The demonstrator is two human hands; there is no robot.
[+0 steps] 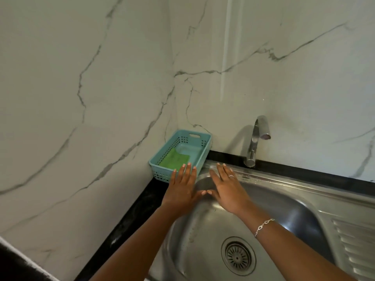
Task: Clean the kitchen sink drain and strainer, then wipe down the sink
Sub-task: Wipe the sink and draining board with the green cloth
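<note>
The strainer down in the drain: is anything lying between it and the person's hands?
Nothing visible does. The strainer sits uncovered in the sink bottom, with bare steel around it. Both the left hand and right hand are spread open and empty above the sink's far left corner, near the blue basket.

The stainless-steel sink (269, 201) fills the lower right of the frame, its round basin wet with scattered droplets. The round slotted strainer (237, 256) sits seated in the drain at the bottom centre, lying flat.
</note>
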